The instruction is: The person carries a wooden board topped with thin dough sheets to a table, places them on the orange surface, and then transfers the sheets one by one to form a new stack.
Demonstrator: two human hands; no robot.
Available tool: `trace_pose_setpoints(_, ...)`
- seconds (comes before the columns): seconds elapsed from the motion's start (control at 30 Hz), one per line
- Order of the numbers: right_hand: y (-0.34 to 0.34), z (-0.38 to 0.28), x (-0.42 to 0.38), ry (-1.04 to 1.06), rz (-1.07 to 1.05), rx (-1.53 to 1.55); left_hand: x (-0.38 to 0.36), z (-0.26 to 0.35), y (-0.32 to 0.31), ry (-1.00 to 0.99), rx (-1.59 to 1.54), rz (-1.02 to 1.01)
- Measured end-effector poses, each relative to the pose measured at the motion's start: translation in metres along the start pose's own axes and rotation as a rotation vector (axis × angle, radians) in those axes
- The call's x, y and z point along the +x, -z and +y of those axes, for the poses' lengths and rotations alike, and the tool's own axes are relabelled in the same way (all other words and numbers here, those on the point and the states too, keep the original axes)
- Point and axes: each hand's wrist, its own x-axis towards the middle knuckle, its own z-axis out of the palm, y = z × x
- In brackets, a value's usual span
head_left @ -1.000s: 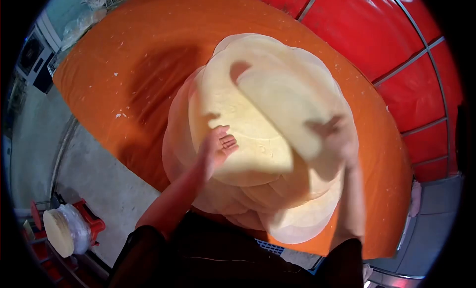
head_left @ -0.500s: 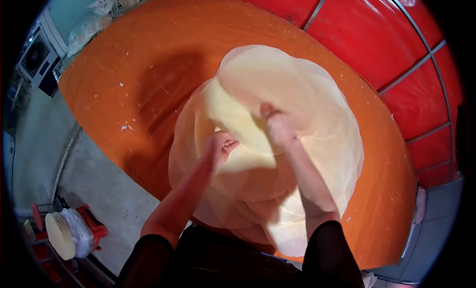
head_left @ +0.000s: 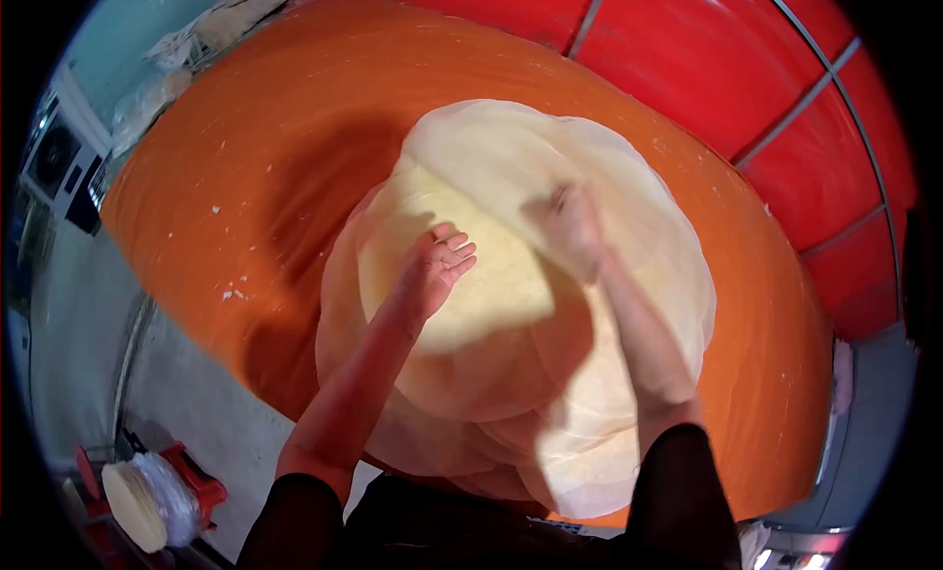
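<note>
Left hand, loose and unclenched, over the pile of thin round sheets on the orange tabletop; right hand a blur above them too, gripping one or not, I can't tell!

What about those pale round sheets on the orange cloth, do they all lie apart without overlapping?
No, the pale sheets overlap one another in one broad pile on the orange cloth.

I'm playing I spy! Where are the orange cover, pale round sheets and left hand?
Orange cover (head_left: 231,236), head view: bare left part.
Pale round sheets (head_left: 511,300), head view: pile's middle.
Left hand (head_left: 435,266), head view: middle of the hand.
</note>
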Motion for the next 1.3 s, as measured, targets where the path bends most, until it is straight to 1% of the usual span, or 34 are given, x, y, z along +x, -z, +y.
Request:
trace_pose_setpoints(0.03,0.051,-0.025,0.017,-0.072,0.020,0.007,0.005,-0.005,-0.002,0.051,-0.010,0.011)
trace_pose_setpoints(0.07,0.068,0.038,0.065,0.120,0.151,-0.042,0.011,-0.010,-0.004,0.100,-0.019,0.022)
trace_pose_setpoints(0.1,0.110,0.029,0.077,0.227,0.313,-0.183,0.019,-0.020,-0.002,0.147,-0.059,-0.010)
trace_pose_setpoints(0.13,0.141,0.032,0.090,0.249,0.439,-0.320,0.030,-0.032,0.001,0.191,-0.102,-0.040)
trace_pose_setpoints(0.17,0.169,0.018,0.085,0.344,0.535,-0.402,0.038,-0.042,0.001,0.234,-0.146,-0.068)
trace_pose_setpoints(0.2,0.188,0.008,0.080,0.442,0.628,-0.485,0.042,-0.049,-0.006,0.247,-0.141,-0.048)
trace_pose_setpoints(0.3,0.194,0.006,0.059,0.593,0.778,-0.767,0.062,-0.067,-0.028,0.287,-0.130,0.016)
trace_pose_setpoints(0.33,0.181,0.018,0.053,0.445,0.674,-0.965,0.070,-0.072,-0.031,0.304,-0.125,0.039)
trace_pose_setpoints(0.37,0.164,0.047,0.054,0.700,0.647,-0.683,0.079,-0.076,-0.035,0.318,-0.119,0.062)
trace_pose_setpoints(0.4,0.144,0.051,0.043,0.631,0.608,-0.881,0.086,-0.079,-0.036,0.326,-0.125,0.082)
trace_pose_setpoints(0.43,0.119,0.063,0.033,0.526,0.548,-0.856,0.093,-0.082,-0.038,0.334,-0.131,0.103)
trace_pose_setpoints(0.47,0.093,0.093,0.030,0.548,0.489,-0.648,0.100,-0.086,-0.040,0.343,-0.138,0.123)
trace_pose_setpoints(0.5,0.064,0.113,0.024,0.509,0.514,-0.645,0.105,-0.088,-0.041,0.350,-0.120,0.124)
trace_pose_setpoints(0.53,0.042,0.125,0.012,0.382,0.382,-0.639,0.110,-0.089,-0.042,0.358,-0.103,0.129)
trace_pose_setpoints(0.57,0.022,0.143,-0.002,0.335,0.300,-0.635,0.113,-0.090,-0.043,0.363,-0.087,0.134)
trace_pose_setpoints(0.63,-0.003,0.147,-0.021,0.188,0.265,-0.573,0.116,-0.088,-0.053,0.373,0.080,0.140)
trace_pose_setpoints(0.67,-0.012,0.147,-0.024,0.237,0.360,-0.453,0.119,-0.087,-0.058,0.374,0.158,0.141)
trace_pose_setpoints(0.73,-0.013,0.131,-0.026,0.299,0.376,-0.464,0.127,-0.091,-0.060,0.291,0.294,0.033)
trace_pose_setpoints(0.77,-0.013,0.123,-0.028,0.257,0.303,-0.457,0.130,-0.093,-0.058,0.253,0.364,-0.020)
trace_pose_setpoints(0.83,-0.014,0.112,-0.030,0.174,0.165,-0.443,0.139,-0.096,-0.049,0.298,0.140,-0.242)
trace_pose_setpoints(0.87,-0.014,0.113,-0.030,0.162,0.192,-0.387,0.140,-0.094,-0.051,0.312,0.026,-0.357)
trace_pose_setpoints(0.93,-0.016,0.117,-0.031,0.141,0.237,-0.270,0.141,-0.095,-0.053,0.208,0.075,-0.441)
trace_pose_setpoints(0.97,-0.010,0.114,-0.035,0.218,0.245,-0.210,0.137,-0.095,-0.057,0.163,0.099,-0.484)
trace_pose_setpoints(1.07,-0.004,0.124,-0.030,0.104,0.111,-0.345,0.116,-0.092,-0.069,0.194,0.065,-0.276)
trace_pose_setpoints(1.17,0.036,0.088,-0.028,0.227,-0.096,-0.584,0.102,-0.098,-0.065,0.333,-0.284,0.028)
trace_pose_setpoints(1.2,0.047,0.061,-0.039,0.182,-0.153,-0.647,0.098,-0.104,-0.059,0.343,-0.333,-0.041)
trace_pose_setpoints(1.23,0.057,0.038,-0.055,0.313,-0.221,-0.664,0.093,-0.109,-0.053,0.355,-0.381,-0.110)
trace_pose_setpoints(1.27,0.050,0.032,-0.077,0.422,-0.107,-0.521,0.086,-0.114,-0.052,0.367,-0.386,-0.149)
trace_pose_setpoints(1.3,0.055,0.006,-0.104,0.401,-0.115,-0.553,0.076,-0.116,-0.054,0.374,-0.349,-0.159)
